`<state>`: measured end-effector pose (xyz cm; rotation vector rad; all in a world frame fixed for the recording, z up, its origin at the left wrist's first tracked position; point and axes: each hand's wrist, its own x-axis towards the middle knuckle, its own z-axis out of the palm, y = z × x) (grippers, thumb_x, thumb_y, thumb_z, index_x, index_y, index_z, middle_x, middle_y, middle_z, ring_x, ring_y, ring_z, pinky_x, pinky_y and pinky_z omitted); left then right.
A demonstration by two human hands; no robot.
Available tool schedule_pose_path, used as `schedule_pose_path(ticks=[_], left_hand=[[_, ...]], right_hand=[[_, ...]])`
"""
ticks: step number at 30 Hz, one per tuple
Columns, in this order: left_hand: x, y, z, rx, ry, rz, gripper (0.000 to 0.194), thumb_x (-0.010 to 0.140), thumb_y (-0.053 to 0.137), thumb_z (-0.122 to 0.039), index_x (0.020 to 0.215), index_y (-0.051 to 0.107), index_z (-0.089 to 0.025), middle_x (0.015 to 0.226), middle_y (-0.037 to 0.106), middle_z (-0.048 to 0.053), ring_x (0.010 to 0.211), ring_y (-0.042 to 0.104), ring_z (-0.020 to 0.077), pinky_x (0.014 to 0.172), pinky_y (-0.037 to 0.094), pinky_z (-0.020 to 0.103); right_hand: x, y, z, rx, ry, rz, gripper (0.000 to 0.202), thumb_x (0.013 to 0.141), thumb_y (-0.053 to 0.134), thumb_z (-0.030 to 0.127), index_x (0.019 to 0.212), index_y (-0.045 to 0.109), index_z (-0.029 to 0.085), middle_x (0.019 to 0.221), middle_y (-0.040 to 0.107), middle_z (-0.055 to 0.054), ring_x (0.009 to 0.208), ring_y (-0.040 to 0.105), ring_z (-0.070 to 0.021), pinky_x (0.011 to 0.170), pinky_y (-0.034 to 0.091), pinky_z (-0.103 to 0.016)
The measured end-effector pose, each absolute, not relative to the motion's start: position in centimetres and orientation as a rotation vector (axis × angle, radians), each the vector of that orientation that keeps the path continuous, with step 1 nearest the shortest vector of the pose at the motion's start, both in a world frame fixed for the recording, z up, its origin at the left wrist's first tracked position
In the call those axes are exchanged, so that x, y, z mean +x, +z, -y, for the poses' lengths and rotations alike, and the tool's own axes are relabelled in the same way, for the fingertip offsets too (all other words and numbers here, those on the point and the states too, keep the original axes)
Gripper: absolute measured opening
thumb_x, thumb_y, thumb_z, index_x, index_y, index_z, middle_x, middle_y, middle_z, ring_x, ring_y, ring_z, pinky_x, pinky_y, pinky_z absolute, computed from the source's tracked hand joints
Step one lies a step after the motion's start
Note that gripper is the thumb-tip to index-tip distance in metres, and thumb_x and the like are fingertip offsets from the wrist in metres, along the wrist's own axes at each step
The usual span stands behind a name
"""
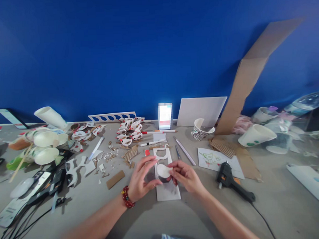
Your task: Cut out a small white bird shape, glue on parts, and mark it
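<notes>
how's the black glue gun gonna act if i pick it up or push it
The glue gun probably won't roll, given its angled handle and body. Its trailing cord may tug back if lifted far. Pushed toward the drawing sheet, its front end might catch or shift that thin-looking sheet.

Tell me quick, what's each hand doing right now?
Left hand: open, curved beside the white cutout, contact unclear.
Right hand: closed, holding the white cutout.
</notes>
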<state>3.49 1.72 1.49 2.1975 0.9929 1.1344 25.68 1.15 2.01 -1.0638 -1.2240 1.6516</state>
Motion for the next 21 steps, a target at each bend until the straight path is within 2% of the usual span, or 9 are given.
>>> schedule_pose_path(ticks=[2,6,11,14,18,21], left_hand=[[3.7,1.6,-1.7,2.245,1.069,-0.968,0.055,0.083,0.066,-0.036,0.133,0.047,-0.021,0.133,0.05,0.015,0.124,0.045,0.0292,0.105,0.037,0.046],[4.1,1.8,-1.8,2.235,1.059,-0.962,0.04,0.085,0.064,-0.031,0.122,0.054,-0.021,0.122,0.057,0.012,0.119,0.048,0.0271,0.105,0.036,0.046],[4.2,2.1,-1.8,2.191,1.074,-0.963,0.036,0.084,0.063,-0.029,0.118,0.053,-0.021,0.121,0.056,0.012,0.117,0.049,0.0272,0.102,0.039,0.047],[4.3,1.8,-1.8,2.084,1.136,-1.036,0.032,0.081,0.063,-0.024,0.111,0.051,-0.02,0.116,0.057,0.011,0.111,0.053,0.0255,0.098,0.042,0.044],[4.1,0.7,-2.2,1.743,1.266,-1.255,0.03,0.082,0.062,-0.024,0.107,0.047,-0.02,0.106,0.058,0.008,0.098,0.059,0.0212,0.089,0.047,0.037],[3.9,-0.1,-2.6,1.57,1.295,-1.287,0.031,0.085,0.061,-0.029,0.111,0.047,-0.02,0.102,0.058,0.006,0.093,0.061,0.0191,0.085,0.049,0.033]], right_hand=[[25.6,1.7,-1.1,-1.064,1.665,1.25,0.038,0.079,0.067,0.049,0.094,0.056,0.016,0.065,0.068,-0.002,0.046,0.053,-0.0094,0.048,0.04,-0.022],[25.4,1.3,-0.8,-1.045,1.619,1.353,0.038,0.082,0.065,0.045,0.102,0.055,0.015,0.068,0.065,-0.001,0.051,0.053,-0.0094,0.051,0.041,-0.022],[25.5,1.6,-0.7,-1.061,1.359,1.684,0.046,0.083,0.065,0.031,0.124,0.047,0.02,0.074,0.062,0.002,0.066,0.058,-0.0131,0.064,0.047,-0.026],[25.9,2.1,-1.0,-1.177,1.106,1.893,0.056,0.084,0.061,0.027,0.135,0.038,0.023,0.086,0.066,-0.001,0.073,0.061,-0.0157,0.074,0.05,-0.03],[25.9,2.5,-1.1,-1.196,0.696,2.239,0.039,0.082,0.064,0.03,0.119,0.056,0.021,0.105,0.067,-0.009,0.1,0.058,-0.0243,0.091,0.045,-0.039],[25.4,2.6,-0.7,-1.022,0.627,2.492,0.037,0.08,0.066,0.035,0.114,0.061,0.023,0.123,0.061,-0.009,0.117,0.05,-0.0269,0.1,0.037,-0.042]])
